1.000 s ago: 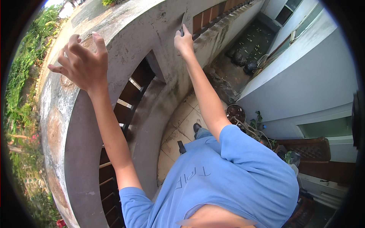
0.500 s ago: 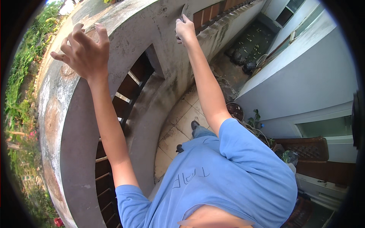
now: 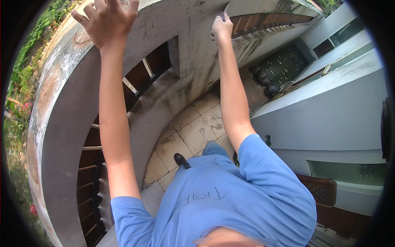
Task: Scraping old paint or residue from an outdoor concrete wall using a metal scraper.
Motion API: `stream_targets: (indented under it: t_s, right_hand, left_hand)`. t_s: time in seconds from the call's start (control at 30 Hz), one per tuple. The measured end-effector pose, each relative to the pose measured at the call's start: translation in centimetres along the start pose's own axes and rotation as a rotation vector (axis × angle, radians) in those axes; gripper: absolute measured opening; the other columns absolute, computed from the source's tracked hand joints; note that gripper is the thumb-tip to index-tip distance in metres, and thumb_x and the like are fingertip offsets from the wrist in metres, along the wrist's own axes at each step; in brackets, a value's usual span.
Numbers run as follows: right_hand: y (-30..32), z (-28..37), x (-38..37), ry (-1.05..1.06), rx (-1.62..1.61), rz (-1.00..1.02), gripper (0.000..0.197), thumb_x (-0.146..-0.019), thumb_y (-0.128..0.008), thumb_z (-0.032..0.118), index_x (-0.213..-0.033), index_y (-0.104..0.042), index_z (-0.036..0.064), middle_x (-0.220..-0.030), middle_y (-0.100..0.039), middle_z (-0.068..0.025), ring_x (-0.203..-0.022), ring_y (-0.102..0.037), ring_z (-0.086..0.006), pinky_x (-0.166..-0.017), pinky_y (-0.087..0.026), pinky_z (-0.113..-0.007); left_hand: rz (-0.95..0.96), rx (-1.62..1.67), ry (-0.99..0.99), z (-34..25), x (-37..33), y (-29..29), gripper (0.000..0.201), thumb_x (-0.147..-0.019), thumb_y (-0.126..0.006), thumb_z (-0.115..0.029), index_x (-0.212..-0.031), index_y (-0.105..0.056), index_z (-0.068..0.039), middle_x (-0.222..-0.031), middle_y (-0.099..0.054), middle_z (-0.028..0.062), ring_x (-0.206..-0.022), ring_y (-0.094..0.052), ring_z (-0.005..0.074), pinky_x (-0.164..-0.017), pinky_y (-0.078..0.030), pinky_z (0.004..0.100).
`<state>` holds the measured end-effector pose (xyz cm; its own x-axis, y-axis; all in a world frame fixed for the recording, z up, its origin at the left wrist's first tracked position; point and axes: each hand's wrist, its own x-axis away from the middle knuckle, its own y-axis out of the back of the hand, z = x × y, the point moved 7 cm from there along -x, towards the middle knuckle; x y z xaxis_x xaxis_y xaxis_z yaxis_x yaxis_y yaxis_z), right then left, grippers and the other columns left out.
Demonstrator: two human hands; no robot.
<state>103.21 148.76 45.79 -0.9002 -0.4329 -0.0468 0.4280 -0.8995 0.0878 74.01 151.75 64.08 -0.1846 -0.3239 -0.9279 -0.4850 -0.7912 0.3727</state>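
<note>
My right hand [image 3: 222, 29] is closed around a thin-bladed hand tool [image 3: 226, 10]. Its narrow grey blade stands up past my fingers against the inner face of the grey curved wall [image 3: 193, 24]; its exact kind cannot be made out. My left hand [image 3: 108, 21] has its fingers spread and curled, holding nothing. It is over the top ledge of the wall, and whether it touches is unclear. The fingertips are partly cut off by the upper edge. Both arms reach forward.
Openings with brown slats [image 3: 148, 64] are set in the wall. Stained floor tiles [image 3: 191, 131] lie under my feet. A light grey building wall [image 3: 321, 111] stands at right, with a brown chair [image 3: 319, 189] nearby. Farther back is a dark leaf-strewn patch [image 3: 284, 61]. Plants [image 3: 35, 53] grow outside at left.
My view has shifted as I step along the wall. Both hands sit higher and farther right in view. The right hand keeps its hold on the tool; the left stays spread.
</note>
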Motion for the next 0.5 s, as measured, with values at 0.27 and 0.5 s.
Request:
stream_targets:
  t_s: [0.27,0.5]
  right_hand:
    - [1.1,0.1,-3.7,0.168,-0.049,-0.110,0.048,-0.089,-0.041,0.017,-0.135,-0.036,0.0034,-0.115,-0.054,-0.0284,-0.109,-0.052,-0.0401,-0.097,-0.039,-0.040]
    - [2.9,-5.9,-0.9,0.465,0.282,0.043,0.047,-0.090,-0.043,0.017,-0.135,-0.036,0.0078,-0.083,-0.062,-0.0282,-0.080,-0.060,-0.0426,-0.071,-0.046,-0.048]
  left_hand:
    - [-0.050,-0.081,-0.052,0.8,0.2,-2.4,0.049,-0.076,-0.058,-0.031,-0.113,-0.039,-0.004,-0.088,-0.056,0.0197,-0.090,-0.051,0.0379,-0.105,-0.021,0.0543]
    - [0.060,-0.292,0.054,3.5,0.4,-5.2,0.066,-0.085,-0.053,-0.044,-0.130,-0.023,-0.008,-0.114,-0.053,0.0242,-0.110,-0.047,0.0407,-0.102,-0.025,0.0498]
